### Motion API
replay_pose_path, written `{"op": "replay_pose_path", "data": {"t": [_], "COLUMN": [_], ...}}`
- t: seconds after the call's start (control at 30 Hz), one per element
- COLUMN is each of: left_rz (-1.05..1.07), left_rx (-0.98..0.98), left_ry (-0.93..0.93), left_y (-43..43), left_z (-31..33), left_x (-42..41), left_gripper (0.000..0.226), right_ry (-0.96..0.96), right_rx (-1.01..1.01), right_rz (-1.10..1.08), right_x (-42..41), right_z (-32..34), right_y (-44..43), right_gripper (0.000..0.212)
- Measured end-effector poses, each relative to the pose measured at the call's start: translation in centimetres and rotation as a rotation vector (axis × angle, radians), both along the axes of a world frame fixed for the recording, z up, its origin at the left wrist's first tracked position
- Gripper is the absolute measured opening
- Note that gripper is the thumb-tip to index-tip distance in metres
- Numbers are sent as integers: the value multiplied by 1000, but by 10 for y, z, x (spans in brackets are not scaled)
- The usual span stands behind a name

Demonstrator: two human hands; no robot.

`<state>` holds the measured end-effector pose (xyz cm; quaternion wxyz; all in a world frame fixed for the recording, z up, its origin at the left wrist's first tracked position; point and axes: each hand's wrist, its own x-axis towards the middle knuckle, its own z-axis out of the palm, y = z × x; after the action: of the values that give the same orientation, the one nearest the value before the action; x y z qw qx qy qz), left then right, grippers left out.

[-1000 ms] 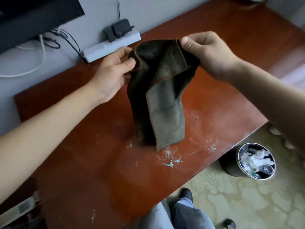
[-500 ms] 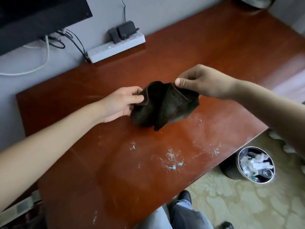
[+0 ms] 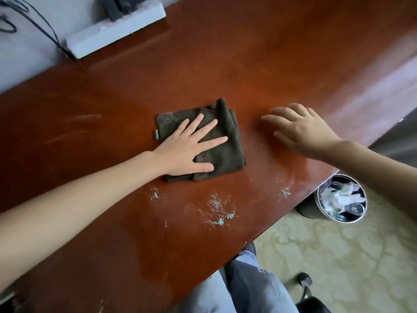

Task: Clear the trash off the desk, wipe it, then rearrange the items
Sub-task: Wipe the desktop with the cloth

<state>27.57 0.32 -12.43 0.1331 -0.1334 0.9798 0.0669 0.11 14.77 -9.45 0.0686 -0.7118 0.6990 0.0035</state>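
While flat under left hand, cloth — blue crumbs near, bin aside

Reddish-brown polished wooden desk fills most of the view; a pale sheen of daylight lies along its right-hand stretch; dull streaks mark its left part; grey wall runs behind the desk's far edge; white power strip sits at that far edge against the wall, black plugs seated in it; dark cables hang above the desk's far-left corner; off the desk's near-right edge, pale green patterned carpet; round dark bin with a bright rim stands there, close to the desk; black caster further out on the carpet.
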Motion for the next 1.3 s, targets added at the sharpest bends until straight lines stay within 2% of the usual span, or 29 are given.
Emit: {"op": "replay_pose_path", "data": {"t": [0.17, 0.23, 0.37, 0.53, 0.67, 0.73, 0.83, 0.9, 0.97, 1.03, 1.1, 1.17, 1.23, 1.3], "left_rz": [72, 24, -223, -493, -722, -668, -399, -247, -143, -142, -263, -378, -394, -321], "left_rx": [39, 27, 59, 196, 300, 381, 574, 581, 497, 321, 74, -84, -75, 119], "left_ry": [66, 75, 155, 276, 213, 224, 222, 304, 419, 468, 348, 190, 145, 201], "left_y": [-20, -18, 49, 132, 164, 171, 147, 130, 111, 87, 63, 48, 43, 49], "left_z": [-3, -3, -10, -13, -8, 8, 31, 55, 76, 87, 90, 89, 81, 68], "left_x": [-52, -70, -89, -110, -90, -69, -35, -11, 7, 23, 35, 46, 56, 61], "left_gripper": [67, 67, 68, 48, 42, 35, 33, 34, 31, 29, 30, 37, 39, 41], "right_ry": [-3, -18, -175, -336, -411, -418, -387, -338, -283, -220, -154, -128, -132, -101], "right_rx": [1, -14, -76, -132, -163, -184, -190, -174, -154, -134, -154, -182, -181, -190], "right_rz": [-107, -157, -196, -197, -245, -238, -224, -195, -182, -155, -127, -137, -148, -141], "right_x": [-24, -30, -42, -46, -50, -47, -43, -31, -15, 2, 17, 35, 54, 67], "right_z": [-18, -25, -30, -29, -28, -23, -22, -19, -15, -15, -17, -16, -17, -20], "right_y": [21, 26, 28, 35, 50, 61, 61, 59, 51, 45, 41, 35, 33, 33], "right_gripper": [52, 53, 52, 47, 46, 46, 44, 45, 49, 53, 54, 52, 51, 53]}}
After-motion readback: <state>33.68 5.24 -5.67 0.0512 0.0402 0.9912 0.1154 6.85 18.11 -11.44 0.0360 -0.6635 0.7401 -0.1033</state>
